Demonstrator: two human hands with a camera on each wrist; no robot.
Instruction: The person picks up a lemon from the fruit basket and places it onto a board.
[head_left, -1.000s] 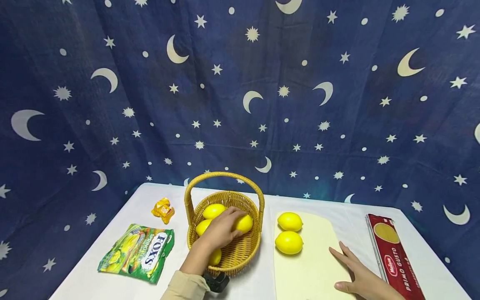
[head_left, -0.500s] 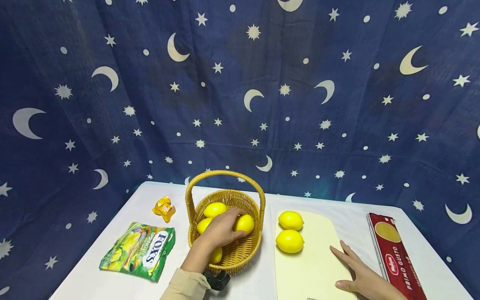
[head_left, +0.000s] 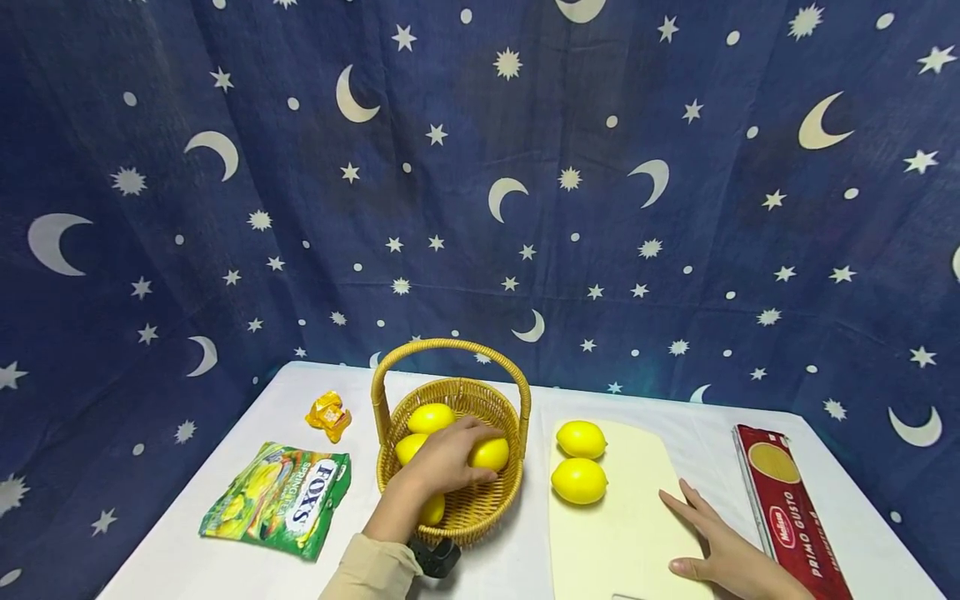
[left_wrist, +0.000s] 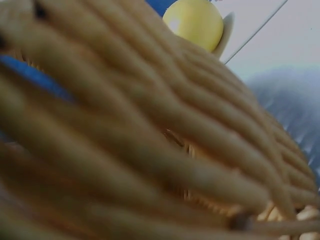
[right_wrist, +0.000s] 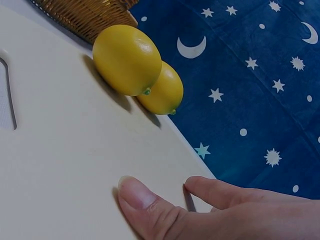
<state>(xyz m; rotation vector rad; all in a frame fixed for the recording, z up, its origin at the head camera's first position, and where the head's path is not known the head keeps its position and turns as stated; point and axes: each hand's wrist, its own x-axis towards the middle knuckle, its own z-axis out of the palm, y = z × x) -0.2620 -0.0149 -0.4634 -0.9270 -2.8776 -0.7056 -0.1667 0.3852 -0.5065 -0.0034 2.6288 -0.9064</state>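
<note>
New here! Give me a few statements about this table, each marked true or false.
1. The left hand grips a lemon in the basket. True.
2. The cutting board lies between the basket and the red packet. True.
3. Three lemons lie on the cutting board. False: two lemons do.
4. The right hand holds a lemon. False: the right hand is spread at the cutting board's edge.
5. The green bag lies left of the basket. True.

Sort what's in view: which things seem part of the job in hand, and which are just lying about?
Likely in the job:
lemon in left hand
basket and its other lemons
board, beneath right hand
two lemons on board

Probably just lying about:
Fox's bag
orange packet
red pack
</note>
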